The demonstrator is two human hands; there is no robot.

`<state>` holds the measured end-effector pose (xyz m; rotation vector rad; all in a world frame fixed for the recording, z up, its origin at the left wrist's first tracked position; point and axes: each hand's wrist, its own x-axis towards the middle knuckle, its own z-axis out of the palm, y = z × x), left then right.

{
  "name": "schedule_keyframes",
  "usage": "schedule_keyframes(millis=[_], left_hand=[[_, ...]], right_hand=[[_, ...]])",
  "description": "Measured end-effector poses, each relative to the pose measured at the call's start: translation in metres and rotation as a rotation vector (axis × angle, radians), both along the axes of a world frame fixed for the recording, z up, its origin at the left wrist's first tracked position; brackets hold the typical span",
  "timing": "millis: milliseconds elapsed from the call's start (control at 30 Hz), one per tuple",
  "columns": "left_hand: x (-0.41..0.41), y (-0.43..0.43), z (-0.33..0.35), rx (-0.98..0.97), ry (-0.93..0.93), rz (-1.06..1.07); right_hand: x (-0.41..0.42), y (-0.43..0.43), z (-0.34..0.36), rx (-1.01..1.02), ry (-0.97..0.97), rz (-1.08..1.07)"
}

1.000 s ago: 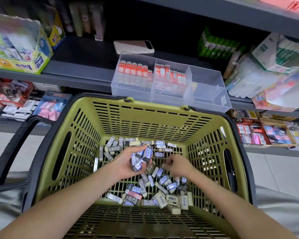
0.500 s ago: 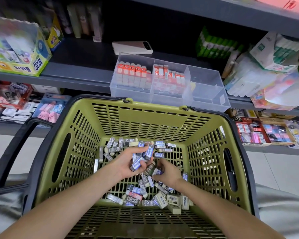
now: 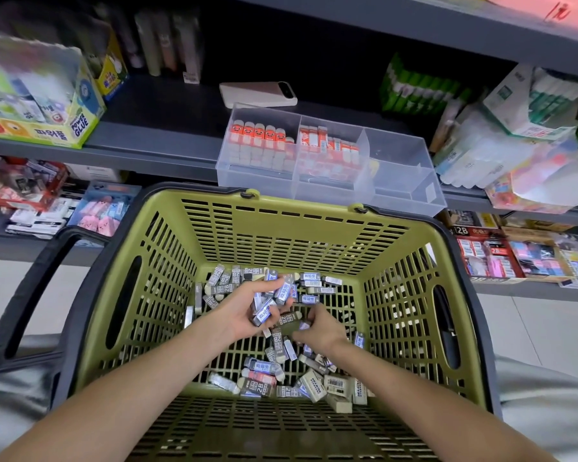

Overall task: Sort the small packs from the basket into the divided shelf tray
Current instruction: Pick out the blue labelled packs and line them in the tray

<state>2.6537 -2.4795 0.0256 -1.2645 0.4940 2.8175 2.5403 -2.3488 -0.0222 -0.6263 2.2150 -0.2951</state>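
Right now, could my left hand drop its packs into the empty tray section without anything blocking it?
Probably yes. The left hand holds several blue packs low in the basket. The tray sits just past the far rim, and its right section is open on top. The hand only has to lift over the rim.

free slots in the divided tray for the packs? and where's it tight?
Divided tray: the right section, bordered by the tilted divider and the right wall, looks bare. Left and middle sections are packed with orange-topped packs. Bare shelf lies between the glue box and the tray. Basket floor is crowded around both hands.
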Motion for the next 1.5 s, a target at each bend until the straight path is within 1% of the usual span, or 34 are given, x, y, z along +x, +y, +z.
schedule_keyframes(millis=[100, 233, 367, 533, 567, 667, 733, 800, 867, 1000, 1100, 1167, 1233, 1333, 1400, 1433, 1500], left_hand=[[0.0, -0.002, 0.001, -0.03, -0.032, 0.009], [0.0, -0.003, 0.002, -0.043, -0.047, 0.029], [0.0, -0.003, 0.002, -0.045, -0.04, 0.038], [0.0, -0.002, 0.003, -0.066, -0.054, 0.039], [0.0, -0.002, 0.003, -0.072, -0.056, 0.038], [0.0, -0.001, 0.004, -0.084, -0.065, 0.03], [0.001, -0.001, 0.004, -0.088, -0.069, 0.023], [0.002, -0.001, 0.005, -0.094, -0.074, 0.016], [0.003, -0.002, 0.006, -0.103, -0.08, 0.009], [0.003, -0.005, 0.011, -0.091, -0.075, 0.025], [0.0, -0.009, 0.018, -0.068, -0.056, 0.038], [-0.004, -0.01, 0.025, -0.052, -0.027, 0.053], [-0.008, -0.011, 0.033, -0.031, -0.007, 0.084], [-0.012, -0.011, 0.049, -0.005, 0.019, 0.08], [-0.014, -0.009, 0.061, 0.032, 0.051, 0.061], [-0.015, -0.008, 0.066, 0.046, 0.045, 0.059], [-0.014, -0.008, 0.075, 0.059, 0.015, 0.072]], right_hand=[[0.001, 0.0, 0.001, 0.056, 0.048, 0.175], [0.0, 0.005, 0.001, -0.03, -0.049, 0.229], [-0.001, 0.008, -0.001, -0.072, -0.021, 0.399], [-0.004, 0.008, -0.002, -0.084, -0.192, 0.399], [-0.003, 0.008, -0.003, -0.089, -0.195, 0.417], [0.0, 0.01, -0.004, -0.101, -0.101, 0.509], [0.002, 0.013, -0.005, -0.136, -0.067, 0.528], [0.004, 0.016, -0.004, -0.181, -0.087, 0.502], [0.005, 0.016, 0.002, -0.214, -0.147, 0.424], [-0.001, 0.002, 0.041, -0.302, -0.327, 0.112], [-0.009, -0.015, 0.087, -0.458, -0.382, -0.078], [-0.01, -0.026, 0.12, -0.569, -0.352, -0.088], [-0.004, -0.037, 0.147, -0.616, -0.223, 0.031], [0.01, -0.054, 0.17, -0.612, -0.029, 0.253], [0.019, -0.062, 0.176, -0.566, 0.112, 0.378], [0.021, -0.065, 0.179, -0.546, 0.161, 0.411], [0.022, -0.068, 0.185, -0.545, 0.168, 0.416]])
